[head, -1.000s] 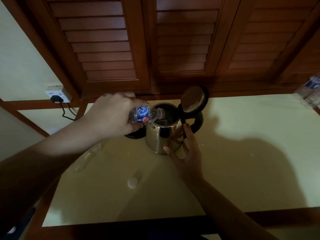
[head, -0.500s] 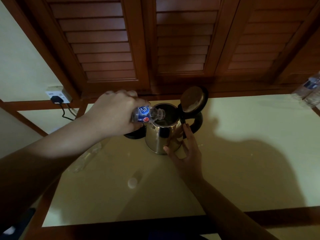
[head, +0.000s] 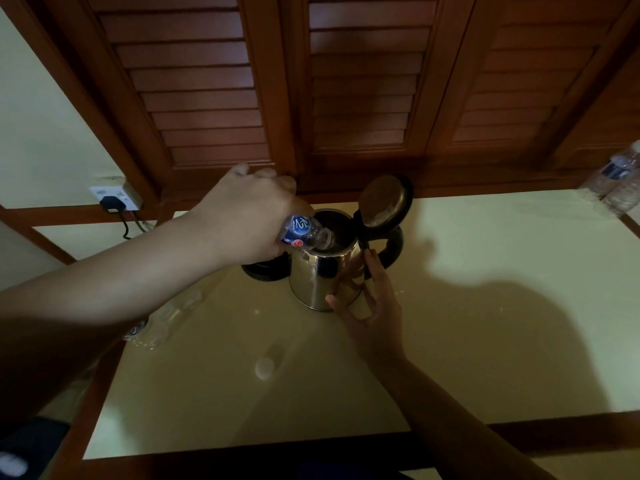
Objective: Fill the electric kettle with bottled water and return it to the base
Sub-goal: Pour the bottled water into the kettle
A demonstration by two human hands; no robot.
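A steel electric kettle [head: 317, 278] stands on the cream tabletop [head: 485, 306] with its black lid [head: 384, 202] flipped up. My left hand [head: 249, 220] grips a small water bottle [head: 304, 233] with a blue label, tilted so its mouth hangs over the kettle's opening. My right hand [head: 370, 303] rests flat against the kettle's near right side, fingers spread. The black base [head: 265, 268] lies just behind and left of the kettle, partly hidden by my left hand.
A white bottle cap [head: 265, 368] lies on the table in front of the kettle. Empty clear bottles [head: 162, 320] lie at the left under my forearm. Two full bottles [head: 620, 181] stand at the far right. A wall socket with a black plug [head: 112, 200] is at the left; louvred wooden doors rise behind.
The bottle's rear end has risen, so it tilts more steeply into the kettle. My right hand stays against the kettle's side.
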